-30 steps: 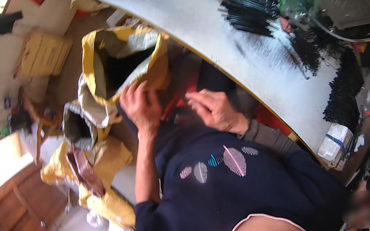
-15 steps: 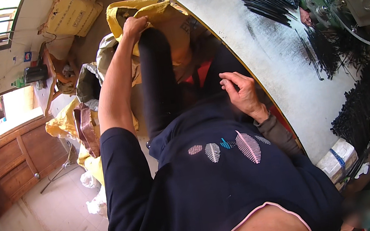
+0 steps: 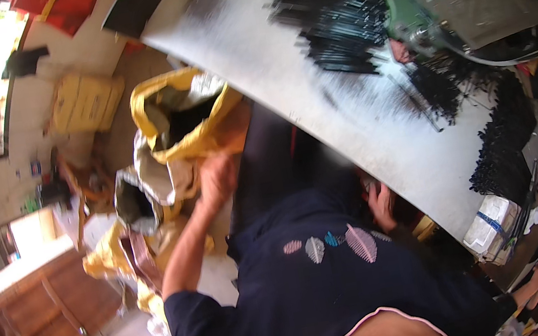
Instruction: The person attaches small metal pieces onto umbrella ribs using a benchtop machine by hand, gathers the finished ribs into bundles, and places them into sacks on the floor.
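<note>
My left hand (image 3: 217,178) is smeared by motion just below the rim of a yellow woven sack (image 3: 182,148). Its fingers look curled, but whether they touch or grip the sack is too blurred to make out. The sack's mouth gapes wide, with a pale lining and a dark inside. Close to my body, my right hand (image 3: 382,206) is beside the edge of the pale worktable (image 3: 380,149). Its thumb and a finger show apart, with nothing seen between them; the rest is in shadow.
Thin black rods (image 3: 337,21) lie in heaps on the worktable, beside a green machine (image 3: 448,3). A taped white bundle (image 3: 493,224) sits at the table's near corner. More open sacks (image 3: 136,203) stand on the left, with a yellow package (image 3: 86,102) behind them.
My left hand has left the yellow sack's rim and come nearer to me. The sack's mouth now stands wider. My right hand has dropped lower, close to the table edge. The whole view has turned.
</note>
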Available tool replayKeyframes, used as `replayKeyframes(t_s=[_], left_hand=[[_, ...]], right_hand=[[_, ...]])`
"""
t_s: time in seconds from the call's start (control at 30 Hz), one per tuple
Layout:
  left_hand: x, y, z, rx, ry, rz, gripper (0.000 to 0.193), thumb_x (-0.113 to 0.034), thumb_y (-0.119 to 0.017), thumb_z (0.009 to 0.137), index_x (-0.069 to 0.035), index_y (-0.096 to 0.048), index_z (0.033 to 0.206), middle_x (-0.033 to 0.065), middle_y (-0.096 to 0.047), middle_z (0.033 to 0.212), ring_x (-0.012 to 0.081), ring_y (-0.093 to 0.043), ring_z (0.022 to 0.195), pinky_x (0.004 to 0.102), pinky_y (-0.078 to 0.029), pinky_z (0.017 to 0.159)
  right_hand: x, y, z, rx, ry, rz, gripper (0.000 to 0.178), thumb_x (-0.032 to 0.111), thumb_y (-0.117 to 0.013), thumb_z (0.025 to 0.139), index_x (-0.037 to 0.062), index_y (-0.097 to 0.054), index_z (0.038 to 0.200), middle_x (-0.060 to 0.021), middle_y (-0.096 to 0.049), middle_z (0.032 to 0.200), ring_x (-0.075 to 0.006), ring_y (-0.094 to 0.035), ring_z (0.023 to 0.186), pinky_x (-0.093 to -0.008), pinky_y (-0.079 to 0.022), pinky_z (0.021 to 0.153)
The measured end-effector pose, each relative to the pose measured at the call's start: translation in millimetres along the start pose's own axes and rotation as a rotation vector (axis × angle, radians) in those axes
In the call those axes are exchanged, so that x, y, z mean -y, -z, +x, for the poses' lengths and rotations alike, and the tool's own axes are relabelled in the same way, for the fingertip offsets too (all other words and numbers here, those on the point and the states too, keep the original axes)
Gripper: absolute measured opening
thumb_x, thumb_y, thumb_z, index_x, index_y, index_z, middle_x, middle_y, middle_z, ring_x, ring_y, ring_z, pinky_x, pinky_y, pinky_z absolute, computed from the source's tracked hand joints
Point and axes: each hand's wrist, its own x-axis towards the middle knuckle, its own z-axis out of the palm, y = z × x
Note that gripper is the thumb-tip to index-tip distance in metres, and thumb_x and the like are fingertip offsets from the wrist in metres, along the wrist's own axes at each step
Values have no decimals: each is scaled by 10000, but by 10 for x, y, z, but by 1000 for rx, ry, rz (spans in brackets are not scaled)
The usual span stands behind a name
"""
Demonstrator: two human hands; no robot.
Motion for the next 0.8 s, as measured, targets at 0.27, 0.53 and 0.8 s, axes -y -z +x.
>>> replayKeyframes(t_s=[0.27, 0.53, 0.8], left_hand=[[1269, -1410, -430, 881, 1023, -678, 268, -251, -597, 855, -66, -647, 1043, 88, -649, 901, 186, -598, 820, 358, -489, 695], [1497, -1861, -627, 927, 181, -250, 295, -266, -572, 875, -42, -620, 1061, 93, -635, 1021, 183, -589, 873, 339, -475, 771], [1930, -2264, -197, 891, 344, -619, 275, -275, -574, 903, -83, -630, 1091, 82, -635, 945, 209, -598, 874, 333, -503, 763]], right_hand=[[-158, -140, 1025, -108, -195, 10, 349, 225, -519, 927, -25, -576, 1165, -223, -593, 1131, -357, -575, 1013, -419, -451, 850], [-81, -105, 1897, -91, -262, 51, 348, 237, -506, 935, -14, -573, 1167, -195, -600, 1097, -317, -579, 974, -400, -456, 811], [-195, -274, 1216, 23, -390, 117, 347, 248, -493, 943, -4, -571, 1168, -166, -607, 1064, -276, -584, 934, -380, -461, 772]])
